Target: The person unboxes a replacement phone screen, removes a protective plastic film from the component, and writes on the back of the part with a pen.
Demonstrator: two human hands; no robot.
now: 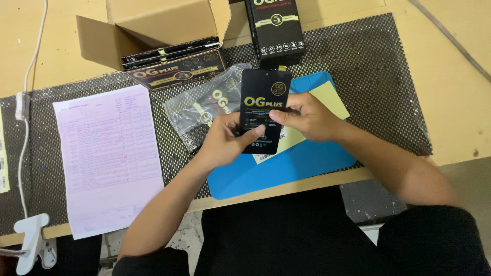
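Observation:
Both hands hold a flat black packet [264,99] with yellow and white print, upright above a blue mat [286,168]. My left hand [225,140] grips its lower left edge, thumb on the front. My right hand [307,117] pinches its right edge, thumb across the face. A yellow sheet [330,97] with a barcode label lies on the mat under the packet.
A clear plastic bag with a similar black packet [202,110] lies left of the hands. An open cardboard box [158,36] of black packets stands behind, a tall black box [276,30] beside it. A pink printed form [107,153] lies left. A white cable and clamp [30,240] sit at the table's left edge.

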